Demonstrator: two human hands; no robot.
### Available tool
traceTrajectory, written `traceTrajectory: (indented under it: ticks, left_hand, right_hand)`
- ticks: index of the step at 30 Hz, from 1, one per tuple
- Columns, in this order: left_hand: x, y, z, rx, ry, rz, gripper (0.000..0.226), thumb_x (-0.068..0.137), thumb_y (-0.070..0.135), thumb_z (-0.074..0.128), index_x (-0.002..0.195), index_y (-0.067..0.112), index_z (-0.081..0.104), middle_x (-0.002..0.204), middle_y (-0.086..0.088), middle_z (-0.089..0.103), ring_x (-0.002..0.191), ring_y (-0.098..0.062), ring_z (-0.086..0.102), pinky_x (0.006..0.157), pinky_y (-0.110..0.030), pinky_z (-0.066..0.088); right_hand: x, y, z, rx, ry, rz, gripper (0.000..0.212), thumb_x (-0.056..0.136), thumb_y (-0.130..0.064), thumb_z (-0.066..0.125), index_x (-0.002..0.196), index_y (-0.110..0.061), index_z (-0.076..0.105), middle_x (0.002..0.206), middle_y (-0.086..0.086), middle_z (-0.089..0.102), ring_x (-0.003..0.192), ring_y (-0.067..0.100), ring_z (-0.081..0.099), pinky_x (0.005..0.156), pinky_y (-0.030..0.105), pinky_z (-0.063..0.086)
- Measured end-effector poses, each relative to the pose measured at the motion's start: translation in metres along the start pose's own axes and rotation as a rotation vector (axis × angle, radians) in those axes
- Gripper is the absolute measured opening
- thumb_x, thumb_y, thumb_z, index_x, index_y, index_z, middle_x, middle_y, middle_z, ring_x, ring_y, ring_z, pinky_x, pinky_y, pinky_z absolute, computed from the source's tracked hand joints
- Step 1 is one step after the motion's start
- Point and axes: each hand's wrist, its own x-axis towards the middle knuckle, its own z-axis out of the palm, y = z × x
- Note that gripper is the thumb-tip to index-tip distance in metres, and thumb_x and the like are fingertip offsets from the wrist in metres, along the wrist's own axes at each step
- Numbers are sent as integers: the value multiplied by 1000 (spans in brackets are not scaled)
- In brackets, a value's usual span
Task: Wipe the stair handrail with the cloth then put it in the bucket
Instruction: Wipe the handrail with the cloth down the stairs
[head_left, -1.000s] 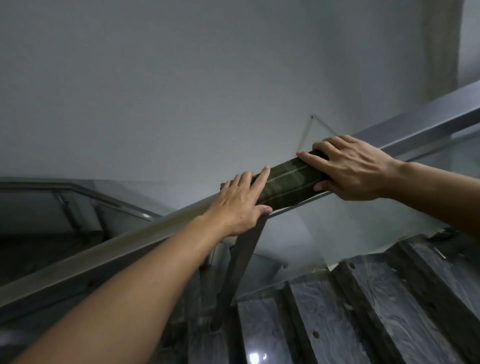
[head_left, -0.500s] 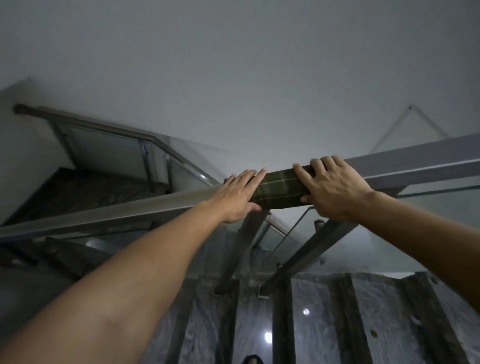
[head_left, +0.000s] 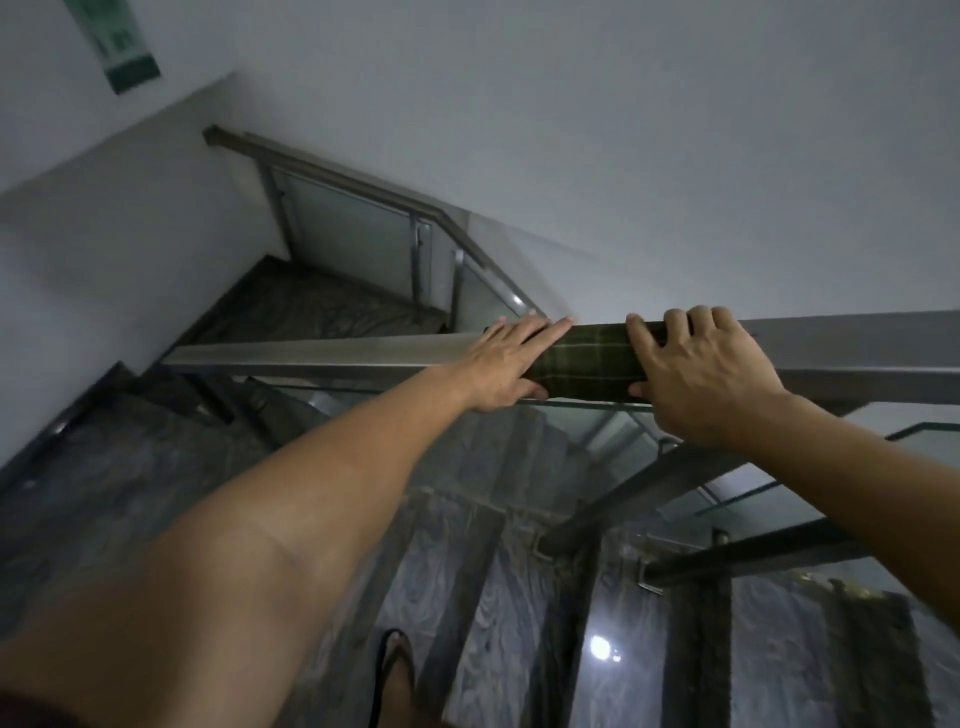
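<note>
A dark green checked cloth (head_left: 589, 361) is wrapped over the flat metal handrail (head_left: 311, 356), which runs across the middle of the view. My left hand (head_left: 506, 366) presses on the cloth's left end, fingers stretched flat along the rail. My right hand (head_left: 701, 371) clamps the cloth's right end, fingers curled over the top of the rail and thumb underneath. No bucket is in view.
Glass panels (head_left: 358, 244) hang under the rail. Dark marbled stair steps (head_left: 498, 587) descend below, and a landing (head_left: 306, 306) lies at the upper left. My foot in a sandal (head_left: 397, 675) stands on a step. A grey wall (head_left: 623, 130) rises behind.
Both hands and the cloth have slid down along the rail toward its lower end. My view has swung left and down, so the landing and my foot have come into sight.
</note>
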Motion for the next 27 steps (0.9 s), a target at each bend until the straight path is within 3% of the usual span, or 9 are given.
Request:
traceTrajectory:
  ticks: [3, 8, 13, 18, 27]
  left_hand:
    - [-16, -53, 11, -3, 0, -2, 93, 87, 34, 63, 152, 27, -4, 159, -8, 15, 149, -26, 3, 120, -49, 3]
    - [-43, -136, 22, 11, -26, -25, 92, 87, 37, 62, 152, 28, -3, 155, -11, 20, 146, -28, 15, 118, -46, 4]
    - [-74, -231, 40, -1, -50, -75, 93, 87, 33, 63, 151, 28, -4, 154, -9, 20, 147, -28, 10, 120, -47, 3]
    - [-95, -302, 54, -6, -46, -78, 95, 85, 32, 65, 152, 26, -3, 153, -10, 23, 148, -29, 10, 119, -46, 2]
    - [-132, -440, 83, -13, -47, -42, 96, 86, 33, 64, 151, 29, -7, 160, -8, 9, 149, -25, -2, 119, -46, -2]
  right_hand:
    - [33, -46, -2, 3, -10, 5, 69, 91, -54, 32, 140, -7, 23, 118, 21, 55, 102, 36, 54, 90, 46, 44]
    - [89, -113, -6, 22, -3, -4, 68, 90, -55, 33, 137, -6, 26, 116, 22, 55, 102, 37, 55, 90, 48, 44]
    - [153, -196, -11, 44, -42, -21, 63, 90, -52, 36, 132, -5, 32, 114, 23, 55, 101, 38, 54, 90, 49, 43]
    - [200, -256, -15, 74, -50, -22, 66, 92, -50, 33, 138, -4, 23, 121, 24, 52, 107, 39, 52, 95, 49, 41]
    - [285, -371, -20, 44, -37, 5, 67, 91, -52, 32, 138, -5, 23, 120, 21, 53, 105, 35, 53, 93, 47, 42]
